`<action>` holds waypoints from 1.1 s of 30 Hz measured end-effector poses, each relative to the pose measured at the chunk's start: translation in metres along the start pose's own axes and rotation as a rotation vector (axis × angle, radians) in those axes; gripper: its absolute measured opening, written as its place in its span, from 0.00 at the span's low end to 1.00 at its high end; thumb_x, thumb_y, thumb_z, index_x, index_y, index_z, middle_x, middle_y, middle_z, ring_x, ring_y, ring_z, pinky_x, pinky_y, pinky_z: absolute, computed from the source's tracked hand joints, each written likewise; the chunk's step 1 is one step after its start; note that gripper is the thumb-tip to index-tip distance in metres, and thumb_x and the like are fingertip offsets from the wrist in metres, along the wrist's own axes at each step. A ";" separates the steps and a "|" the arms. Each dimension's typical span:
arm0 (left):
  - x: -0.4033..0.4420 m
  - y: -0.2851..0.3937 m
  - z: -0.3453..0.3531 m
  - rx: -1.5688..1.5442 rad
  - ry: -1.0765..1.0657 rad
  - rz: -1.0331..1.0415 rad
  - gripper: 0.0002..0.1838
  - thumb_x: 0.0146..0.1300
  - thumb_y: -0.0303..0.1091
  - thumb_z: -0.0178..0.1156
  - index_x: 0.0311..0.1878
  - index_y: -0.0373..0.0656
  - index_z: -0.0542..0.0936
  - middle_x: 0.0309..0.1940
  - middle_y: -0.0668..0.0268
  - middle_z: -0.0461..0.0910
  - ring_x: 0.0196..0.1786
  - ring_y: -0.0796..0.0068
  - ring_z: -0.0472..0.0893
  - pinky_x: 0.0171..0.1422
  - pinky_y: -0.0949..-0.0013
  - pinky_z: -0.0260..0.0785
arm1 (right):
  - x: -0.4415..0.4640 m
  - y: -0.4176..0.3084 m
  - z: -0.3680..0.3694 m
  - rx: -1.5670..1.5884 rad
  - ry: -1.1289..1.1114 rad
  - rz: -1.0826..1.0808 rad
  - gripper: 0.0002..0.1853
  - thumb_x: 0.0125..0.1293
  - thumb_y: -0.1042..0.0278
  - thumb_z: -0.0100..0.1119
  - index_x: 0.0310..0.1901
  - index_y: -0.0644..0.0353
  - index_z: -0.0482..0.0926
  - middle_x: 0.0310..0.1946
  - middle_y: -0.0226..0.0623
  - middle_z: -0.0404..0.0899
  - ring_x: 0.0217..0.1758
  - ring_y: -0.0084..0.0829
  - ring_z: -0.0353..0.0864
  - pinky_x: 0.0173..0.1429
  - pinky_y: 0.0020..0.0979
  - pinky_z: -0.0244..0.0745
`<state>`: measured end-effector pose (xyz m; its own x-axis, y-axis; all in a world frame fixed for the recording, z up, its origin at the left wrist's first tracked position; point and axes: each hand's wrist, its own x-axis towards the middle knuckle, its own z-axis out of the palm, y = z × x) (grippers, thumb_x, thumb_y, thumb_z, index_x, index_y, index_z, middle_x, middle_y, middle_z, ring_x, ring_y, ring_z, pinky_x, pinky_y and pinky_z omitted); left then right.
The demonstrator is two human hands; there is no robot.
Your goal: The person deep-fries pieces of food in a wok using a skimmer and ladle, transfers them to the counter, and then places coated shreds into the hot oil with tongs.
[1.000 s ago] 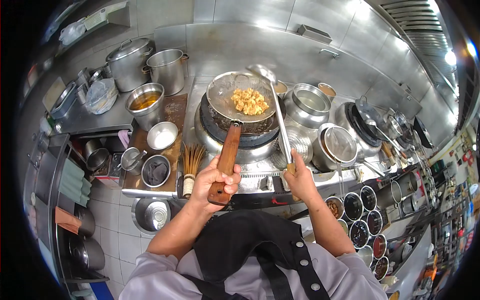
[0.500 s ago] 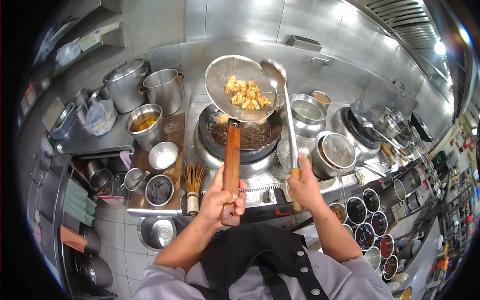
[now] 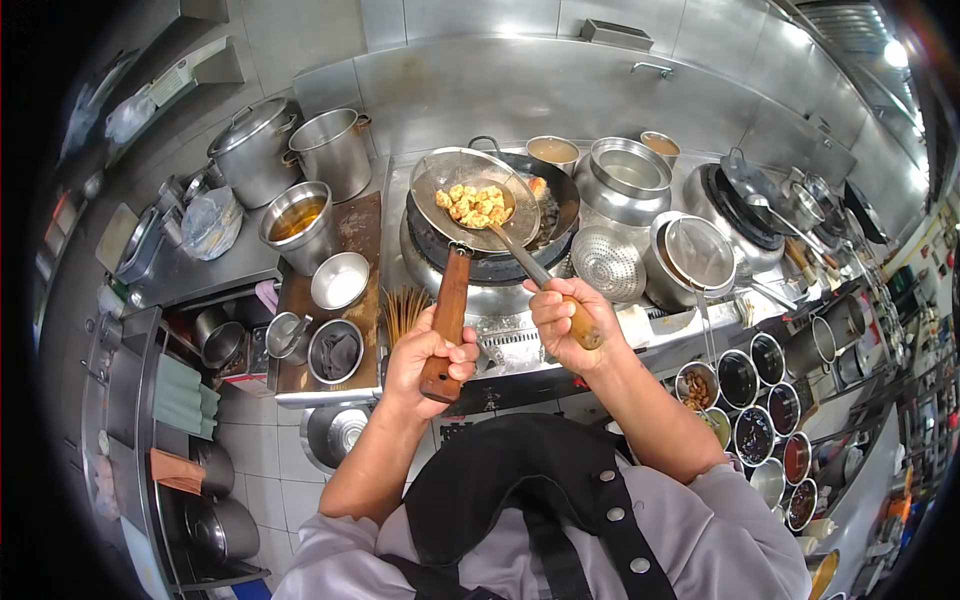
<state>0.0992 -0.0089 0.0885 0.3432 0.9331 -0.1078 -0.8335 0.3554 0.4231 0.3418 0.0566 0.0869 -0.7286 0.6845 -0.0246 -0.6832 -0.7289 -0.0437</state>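
My left hand is wrapped round the wooden handle of a wire-mesh strainer. Golden fried pieces lie in its mesh. My right hand grips a ladle by its wood-tipped handle. The ladle's lower end reaches into the strainer beside the fried pieces, and they partly hide its bowl. Both tools are above a dark wok on the burner. The strainer covers much of the wok, but some reddish food shows near its far side.
Right of the wok are a perforated skimmer, a steel pot and a strainer resting on another pot. A bamboo brush, metal bowls and a pot of oil stand left. Several sauce containers sit at lower right.
The ladle has swung from upright beside the strainer down to the fried pieces in the mesh. The strainer sits lower over the wok, and the camera view has shifted.
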 end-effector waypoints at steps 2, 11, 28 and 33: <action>0.001 -0.002 0.006 0.190 0.053 0.013 0.37 0.52 0.15 0.48 0.69 0.47 0.63 0.42 0.53 0.72 0.30 0.73 0.72 0.28 0.73 0.70 | -0.002 0.005 0.003 -0.049 0.012 0.013 0.18 0.71 0.69 0.52 0.56 0.76 0.74 0.30 0.30 0.72 0.27 0.19 0.73 0.29 0.23 0.77; 0.014 0.011 -0.010 0.114 0.020 0.021 0.36 0.52 0.16 0.48 0.69 0.44 0.64 0.42 0.49 0.74 0.29 0.73 0.71 0.26 0.74 0.68 | -0.013 0.005 0.009 0.136 -0.134 0.025 0.19 0.71 0.69 0.50 0.57 0.75 0.74 0.29 0.29 0.70 0.27 0.20 0.72 0.29 0.24 0.76; 0.034 -0.007 -0.090 0.263 -0.124 -0.086 0.35 0.58 0.17 0.56 0.71 0.41 0.62 0.53 0.46 0.72 0.35 0.74 0.74 0.28 0.77 0.71 | -0.155 0.083 -0.018 0.009 -0.407 -0.455 0.21 0.76 0.66 0.47 0.66 0.64 0.69 0.30 0.28 0.69 0.27 0.20 0.70 0.27 0.24 0.72; 0.024 -0.033 -0.104 0.573 0.124 -0.053 0.28 0.65 0.28 0.56 0.70 0.45 0.68 0.33 0.69 0.72 0.27 0.79 0.71 0.20 0.76 0.63 | -0.257 0.187 -0.028 -0.146 -0.316 -0.926 0.21 0.75 0.66 0.48 0.67 0.58 0.69 0.29 0.29 0.67 0.25 0.20 0.69 0.26 0.26 0.71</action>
<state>0.0900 0.0078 -0.0212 0.2961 0.9267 -0.2313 -0.4381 0.3470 0.8292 0.4029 -0.2550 0.0571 0.0969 0.9323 0.3486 -0.9927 0.1159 -0.0339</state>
